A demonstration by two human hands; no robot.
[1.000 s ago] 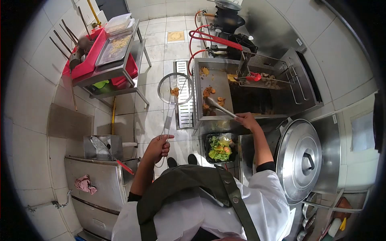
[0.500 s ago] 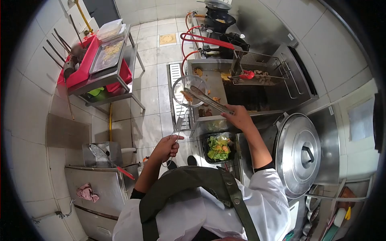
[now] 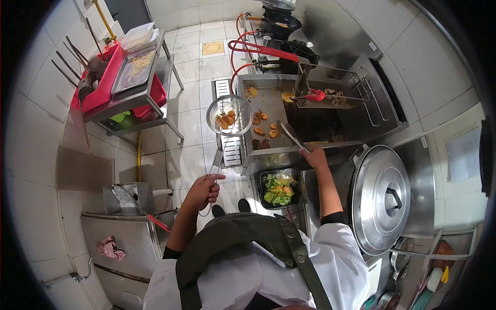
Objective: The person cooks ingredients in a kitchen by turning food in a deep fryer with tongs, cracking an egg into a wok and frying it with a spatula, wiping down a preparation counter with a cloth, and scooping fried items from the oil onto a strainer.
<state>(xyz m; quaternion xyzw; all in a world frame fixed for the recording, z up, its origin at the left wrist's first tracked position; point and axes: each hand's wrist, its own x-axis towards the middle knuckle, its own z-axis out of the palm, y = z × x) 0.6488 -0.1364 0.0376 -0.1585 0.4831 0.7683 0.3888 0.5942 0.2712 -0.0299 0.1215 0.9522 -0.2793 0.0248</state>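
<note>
My left hand (image 3: 203, 192) is closed around the long handle of a round wire strainer (image 3: 242, 107), held over the floor grate beside the fryer. Several golden fried pieces (image 3: 226, 120) lie in its bowl. In my right hand (image 3: 315, 156) are metal tongs (image 3: 293, 136), their tips above the fryer's steel ledge (image 3: 268, 98). Nothing shows between the tips. Several more fried pieces (image 3: 273, 133) rest on that ledge, left of the dark oil well (image 3: 315, 124).
A wire fry basket (image 3: 336, 77) with red handles sits over the oil. A large lidded pot (image 3: 380, 206) stands right, a black bin with lettuce (image 3: 279, 188) below the fryer. Woks (image 3: 281, 26) are behind; a steel cart (image 3: 160, 103) with a pink tub (image 3: 101, 101) stands left.
The tongs have moved out of the strainer, rightward to over the ledge. The strainer has shifted slightly left, and fried pieces now show plainly in it.
</note>
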